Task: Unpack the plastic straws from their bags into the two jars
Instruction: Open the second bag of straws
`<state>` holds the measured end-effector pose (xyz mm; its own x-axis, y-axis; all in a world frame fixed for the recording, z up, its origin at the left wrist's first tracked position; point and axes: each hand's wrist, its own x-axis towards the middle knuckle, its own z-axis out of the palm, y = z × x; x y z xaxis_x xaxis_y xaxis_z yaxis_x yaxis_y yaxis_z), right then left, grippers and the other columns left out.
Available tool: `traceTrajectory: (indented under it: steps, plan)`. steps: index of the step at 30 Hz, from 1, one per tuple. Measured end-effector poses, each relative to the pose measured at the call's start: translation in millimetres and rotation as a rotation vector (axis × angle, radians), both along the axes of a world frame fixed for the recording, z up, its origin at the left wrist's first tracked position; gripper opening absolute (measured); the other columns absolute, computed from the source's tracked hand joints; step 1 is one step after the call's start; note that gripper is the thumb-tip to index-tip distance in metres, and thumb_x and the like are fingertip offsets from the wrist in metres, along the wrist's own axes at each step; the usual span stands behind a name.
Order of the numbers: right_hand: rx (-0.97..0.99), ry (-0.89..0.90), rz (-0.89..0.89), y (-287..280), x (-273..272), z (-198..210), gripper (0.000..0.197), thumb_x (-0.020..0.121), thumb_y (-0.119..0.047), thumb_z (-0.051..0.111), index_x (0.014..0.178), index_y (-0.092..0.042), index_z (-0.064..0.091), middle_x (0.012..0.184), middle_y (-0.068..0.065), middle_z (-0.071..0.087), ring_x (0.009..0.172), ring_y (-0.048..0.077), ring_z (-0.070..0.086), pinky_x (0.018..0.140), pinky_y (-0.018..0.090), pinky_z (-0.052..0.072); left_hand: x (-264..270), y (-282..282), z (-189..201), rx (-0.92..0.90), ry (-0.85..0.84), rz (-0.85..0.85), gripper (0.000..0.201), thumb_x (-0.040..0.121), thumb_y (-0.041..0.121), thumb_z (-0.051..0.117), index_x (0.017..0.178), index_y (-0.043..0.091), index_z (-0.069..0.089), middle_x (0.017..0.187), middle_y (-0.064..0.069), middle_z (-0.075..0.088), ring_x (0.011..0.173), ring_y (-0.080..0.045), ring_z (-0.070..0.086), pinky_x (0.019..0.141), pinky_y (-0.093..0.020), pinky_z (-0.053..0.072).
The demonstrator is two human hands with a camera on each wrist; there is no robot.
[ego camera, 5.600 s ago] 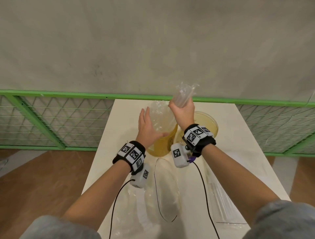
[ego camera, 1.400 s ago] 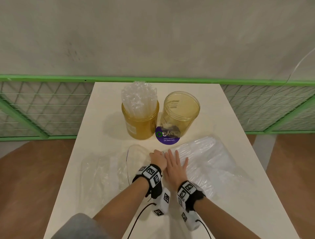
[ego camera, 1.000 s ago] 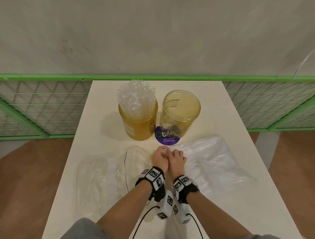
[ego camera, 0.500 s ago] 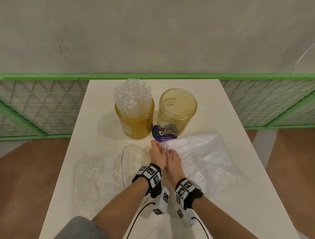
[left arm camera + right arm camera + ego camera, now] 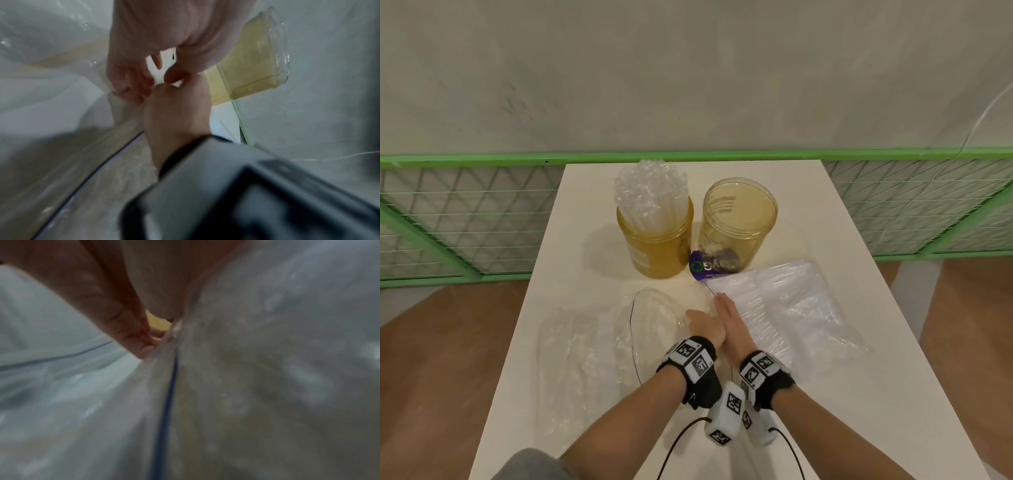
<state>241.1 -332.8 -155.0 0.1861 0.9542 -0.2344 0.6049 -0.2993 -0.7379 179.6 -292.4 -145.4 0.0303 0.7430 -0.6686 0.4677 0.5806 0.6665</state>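
Likely a test or recording bay, not a home. Bare grey wall (image 5: 688,68); green mesh barrier (image 5: 465,222) fencing a plain white table (image 5: 859,394); wood-look floor (image 5: 431,377). Tagged wrist camera units (image 5: 726,414) on both arms.

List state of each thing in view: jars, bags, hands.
left jar: upright, packed with straws
right jar: upright, open, no straws
full straw bag: flat on table, straws inside
empty bags: flat, crumpled
left hand: at full bag's edge, grip unclear
right hand: fingers straight, on full bag
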Motion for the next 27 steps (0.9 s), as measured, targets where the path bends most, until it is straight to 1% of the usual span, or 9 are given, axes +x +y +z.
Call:
traceTrajectory:
  steps: [3,5,8,11,14,17,20,23,27]
  plan:
    - [0.185,-0.010,-0.105,-0.5,6.3,7.2,0.055,0.086,0.016,0.036,0.138,0.002,0.037,0.148,0.016,0.032,0.139,0.026,0.029,0.109,0.013,0.015,-5.6,-4.0,9.5,-0.025,-0.079,0.024,0.010,0.090,0.010,0.049,0.086,0.009,0.058,0.096,-0.013,0.063,0.095,-0.031,0.061,0.089,-0.044,0.053]
    - [0.257,-0.058,-0.110,-5.7,6.4,11.9,0.058,0.080,0.020,0.038,0.133,0.001,0.045,0.145,0.016,0.037,0.135,0.025,0.034,0.111,0.016,0.020,-10.4,-2.4,8.0,0.004,-0.082,0.028,0.025,0.090,0.009,0.050,0.067,0.014,0.056,0.079,-0.008,0.063,0.085,-0.029,0.062,0.083,-0.044,0.055]
    - [0.212,-0.207,0.001,-13.0,1.5,5.3,0.054,0.085,0.002,0.054,0.137,-0.006,0.042,0.150,0.017,0.027,0.141,0.029,0.023,0.117,0.031,0.020,-10.6,-4.9,10.9,0.031,-0.131,0.065,0.013,0.090,0.011,0.049,0.093,0.008,0.062,0.098,-0.013,0.067,0.093,-0.030,0.063,0.087,-0.042,0.054]
    - [0.103,-0.379,0.146,-16.6,-0.9,-3.3,0.069,0.087,-0.021,0.059,0.146,-0.010,0.024,0.155,0.015,0.013,0.146,0.030,0.004,0.120,0.040,0.004,-6.4,-8.0,17.2,0.078,-0.130,0.068,0.010,0.092,0.010,0.045,0.102,0.012,0.048,0.100,-0.008,0.058,0.098,-0.027,0.059,0.092,-0.041,0.050]
    - [0.117,-0.335,0.160,-11.8,4.2,12.1,0.059,0.091,-0.006,0.049,0.145,-0.006,0.025,0.155,0.013,0.016,0.146,0.027,0.009,0.121,0.036,0.007,-6.4,-7.7,24.6,0.227,-0.186,0.089,0.015,0.092,0.000,0.040,0.104,0.009,0.037,0.088,-0.006,0.051,0.084,-0.024,0.055,0.080,-0.036,0.053]
    - [0.286,-0.200,-0.120,-10.0,18.2,29.4,0.057,0.083,0.018,0.039,0.137,-0.001,0.043,0.146,0.014,0.037,0.138,0.026,0.034,0.113,0.023,0.018,-13.6,0.5,25.1,0.380,-0.240,0.160,0.021,0.088,-0.011,0.036,0.085,0.008,0.043,0.072,-0.003,0.049,0.061,-0.018,0.054,0.057,-0.018,0.048]
    - [0.392,-0.223,-0.234,-17.2,23.5,35.4,0.054,0.081,0.013,0.044,0.133,-0.002,0.047,0.142,0.015,0.043,0.135,0.030,0.036,0.113,0.031,0.026,-20.7,1.7,26.5,0.393,-0.206,0.166,0.022,0.087,-0.006,0.049,0.103,0.006,0.059,0.098,-0.004,0.057,0.083,-0.016,0.058,0.076,-0.021,0.047]
    - [0.251,-0.468,-0.052,-25.8,18.2,34.4,0.064,0.075,-0.010,0.060,0.137,-0.010,0.043,0.148,0.016,0.034,0.139,0.036,0.027,0.111,0.049,0.027,-24.3,-2.3,24.5,0.395,-0.138,-0.138,0.051,0.085,-0.008,0.051,0.134,0.004,0.044,0.133,-0.003,0.040,0.119,-0.017,0.046,0.095,-0.015,0.037]
    - [0.248,-0.555,-0.117,-30.9,39.9,44.4,0.064,0.061,0.016,0.058,0.120,-0.006,0.061,0.135,0.019,0.050,0.123,0.039,0.048,0.093,0.051,0.048,-37.2,2.4,23.2,0.403,0.051,-0.422,0.071,0.081,-0.008,0.055,0.144,0.003,0.025,0.148,-0.009,0.022,0.132,-0.023,0.037,0.098,-0.014,0.030]
